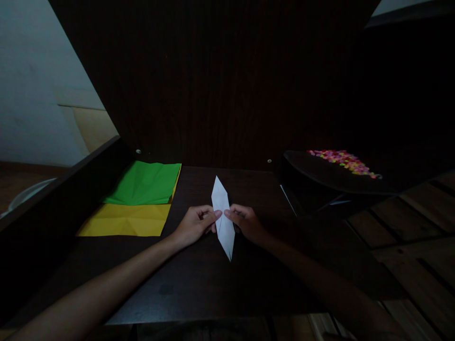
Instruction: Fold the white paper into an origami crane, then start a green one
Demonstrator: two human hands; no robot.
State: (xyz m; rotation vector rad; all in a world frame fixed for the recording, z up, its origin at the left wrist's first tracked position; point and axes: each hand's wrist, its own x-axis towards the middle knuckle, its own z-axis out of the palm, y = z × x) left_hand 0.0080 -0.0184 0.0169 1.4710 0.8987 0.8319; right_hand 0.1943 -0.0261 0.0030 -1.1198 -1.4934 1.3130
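Between my two hands is a white folded paper (222,199), long and narrow with a point at each end. Its far tip leans a little to the left, its near tip to the right. My left hand (199,220) pinches the left edge near the middle, thumb on top and fingers curled beneath. On the opposite edge my right hand (245,220) grips in the same way, its thumb almost meeting the other. Crease lines run along the paper, and a small slit shows at the near tip. The fingers under the paper are partly hidden.
Green paper (149,182) overlaps yellow paper (128,220) on the left of the dark wooden table (159,279). A dark raised side edge (64,194) borders the left. To the right, a dark surface (309,166) carries a cluster of small pink and yellow pieces (344,162).
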